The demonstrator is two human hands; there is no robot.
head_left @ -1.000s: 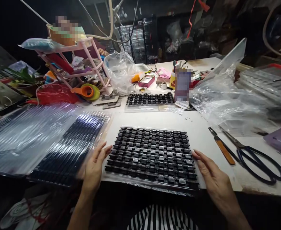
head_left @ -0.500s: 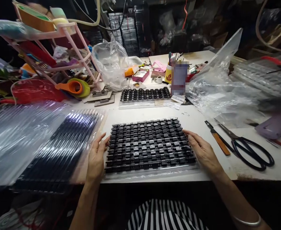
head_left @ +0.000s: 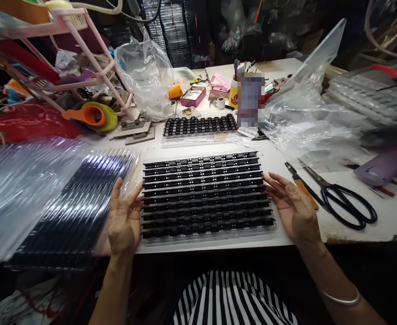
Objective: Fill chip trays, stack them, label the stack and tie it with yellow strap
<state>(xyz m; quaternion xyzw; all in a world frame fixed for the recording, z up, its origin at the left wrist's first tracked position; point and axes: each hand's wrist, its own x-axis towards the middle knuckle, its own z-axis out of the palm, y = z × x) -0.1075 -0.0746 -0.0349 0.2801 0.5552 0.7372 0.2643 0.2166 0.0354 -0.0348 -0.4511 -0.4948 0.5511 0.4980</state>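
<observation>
A clear plastic tray [head_left: 205, 241] lies on the white table, filled with several rows of black strip-like parts [head_left: 205, 194]. My left hand [head_left: 123, 219] is at the tray's left edge, thumb raised and fingers apart, the fingertips beside the row ends. On the other side my right hand [head_left: 296, 210] has its palm turned toward the tray and its fingers spread near the right ends of the rows. Neither hand is closed round anything. Behind this tray sits another tray of black parts [head_left: 200, 125].
Large black-handled scissors [head_left: 347, 203] and an orange-handled tool [head_left: 303, 187] lie at the right. Ribbed plastic trays [head_left: 72, 207] fill the left side. Farther back are a pink rack [head_left: 83, 67], clear plastic bags [head_left: 147, 76] and a yellow cup [head_left: 234, 95].
The black rows look turned to another face and more widely spaced. My hands have opened and moved slightly outward from the tray. The whole view has shifted a little.
</observation>
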